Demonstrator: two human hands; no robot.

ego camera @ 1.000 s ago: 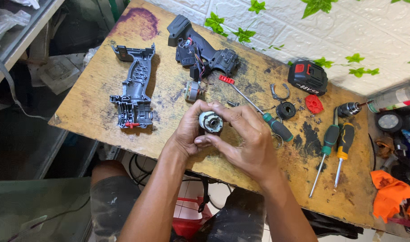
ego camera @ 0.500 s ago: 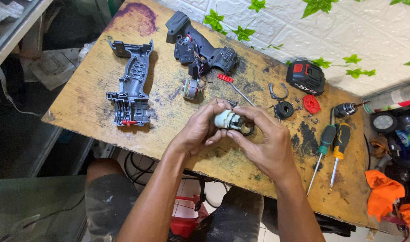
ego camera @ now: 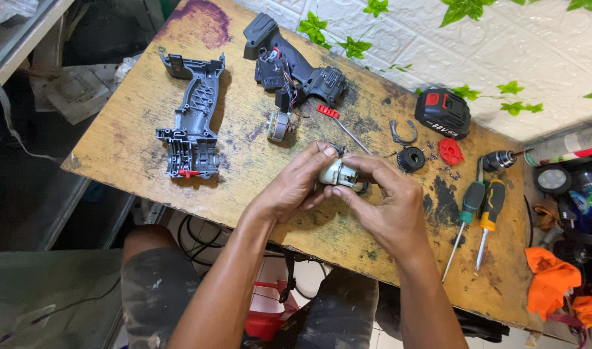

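1. Near the middle of the frame, above the worn wooden table (ego camera: 115, 148), the left hand (ego camera: 296, 184) and the right hand (ego camera: 386, 207) meet around a small pale motor part (ego camera: 339, 173). Both are closed on it with fingertips and thumbs, pinching it from either side, probably so it can be turned and looked at off the surface.
2. At upper left, a grey housing half (ego camera: 191, 119) lies open side up, so its ribs and slots show. The other housing half (ego camera: 292, 64), with wires spilling out, lies at top centre, and a small rotor (ego camera: 279, 125) sits just below it.
3. Right of the hands, loose pieces lie spread apart in one layer: a black battery pack (ego camera: 443, 111), a black ring (ego camera: 411, 158), a red disc (ego camera: 450, 150) and a chuck (ego camera: 499, 160).
4. Two screwdrivers (ego camera: 480, 207), green and yellow handled, lie side by side at lower right, near the right hand.
5. Fingers hide most of the motor part, so its far end is unclear. Orange cloth (ego camera: 551, 278) is cut off at the right edge.
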